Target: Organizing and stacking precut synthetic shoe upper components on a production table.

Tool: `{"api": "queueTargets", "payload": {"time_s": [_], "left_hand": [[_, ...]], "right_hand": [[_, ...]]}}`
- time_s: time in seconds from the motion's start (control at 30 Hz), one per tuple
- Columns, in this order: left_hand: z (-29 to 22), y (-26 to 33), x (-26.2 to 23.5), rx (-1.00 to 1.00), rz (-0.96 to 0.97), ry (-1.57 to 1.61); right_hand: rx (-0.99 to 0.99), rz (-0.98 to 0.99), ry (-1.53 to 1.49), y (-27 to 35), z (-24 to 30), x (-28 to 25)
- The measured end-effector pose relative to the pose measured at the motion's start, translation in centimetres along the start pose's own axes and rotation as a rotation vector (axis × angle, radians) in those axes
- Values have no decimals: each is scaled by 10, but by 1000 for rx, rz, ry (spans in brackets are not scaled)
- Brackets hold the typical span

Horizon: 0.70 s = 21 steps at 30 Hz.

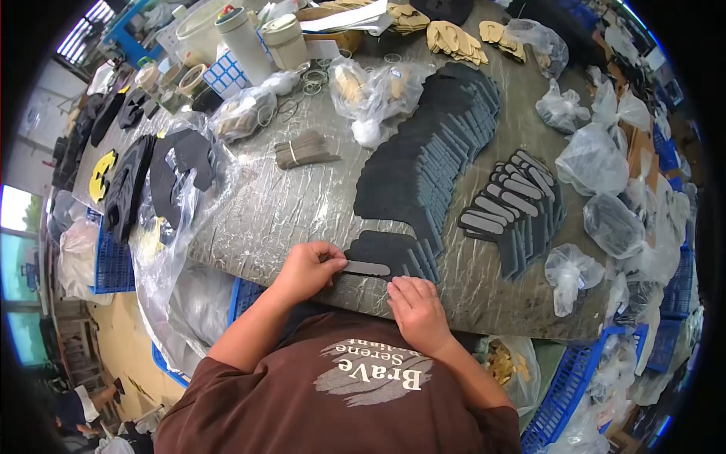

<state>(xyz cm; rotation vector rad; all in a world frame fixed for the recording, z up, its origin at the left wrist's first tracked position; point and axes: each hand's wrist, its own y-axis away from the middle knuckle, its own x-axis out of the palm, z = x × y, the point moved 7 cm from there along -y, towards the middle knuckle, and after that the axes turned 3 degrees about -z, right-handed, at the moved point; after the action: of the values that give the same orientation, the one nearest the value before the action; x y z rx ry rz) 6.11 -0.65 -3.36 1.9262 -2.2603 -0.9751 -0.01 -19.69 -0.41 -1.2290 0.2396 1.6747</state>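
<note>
A narrow grey strip (368, 268) with rounded ends lies on the near edge of a dark foam-like sheet piece (378, 250). My left hand (308, 271) pinches the strip's left end between thumb and fingers. Beyond the strip's right end, my right hand (417, 312) rests with fingers fairly straight on the edge of the overlapping pieces. From there a long fanned row of dark cut pieces (423, 151) with grey-blue edges curves away across the table. To its right, a second fanned stack (529, 227) of dark pieces carries several grey strips.
A bundle of brown strips (304, 150) lies left of the row on the shiny covered table (265, 204). Clear plastic bags (597, 159) line the right side; tan cut pieces (455, 41) and tubs (284, 41) stand at the back. Blue crates (575, 386) flank the table.
</note>
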Motion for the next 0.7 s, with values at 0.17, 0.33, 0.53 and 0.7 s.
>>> {"api": "queueTargets", "payload": {"time_s": [0.17, 0.33, 0.53, 0.7], "left_hand": [[-13, 0, 2, -36, -34, -9], [-6, -3, 4, -18, -47, -12], [-4, -2, 2, -6, -58, -23], [-7, 0, 2, 0, -71, -51]], "right_hand": [[-4, 5, 26, -1, -3, -2], [-19, 4, 48, -2, -2, 0], [-17, 39, 66, -4, -1, 2], [-11, 48, 105, -5, 0, 4]]}}
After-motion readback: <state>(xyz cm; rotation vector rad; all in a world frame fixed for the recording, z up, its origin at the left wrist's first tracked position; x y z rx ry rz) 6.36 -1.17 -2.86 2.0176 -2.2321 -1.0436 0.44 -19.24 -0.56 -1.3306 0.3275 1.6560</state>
